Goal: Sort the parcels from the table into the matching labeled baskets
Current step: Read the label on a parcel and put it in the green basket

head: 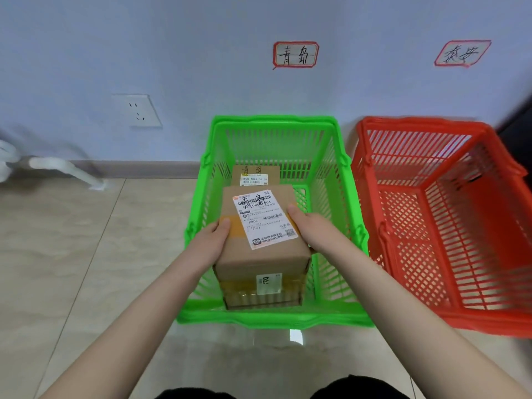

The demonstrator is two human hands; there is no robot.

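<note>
From the head view, the left hand (213,240) and right hand (311,228) grip opposite sides of a cardboard parcel (259,254), thumbs on its top, holding it low inside the green basket (273,319). Its handwritten mark looks the same as the wall sign (295,54) above that basket. A smaller parcel (255,174) already lies at the basket's far end, so at least one appears sorted. The red basket (431,312) stands to the right. The worktop is out of view, so I cannot tell what remains.
</note>
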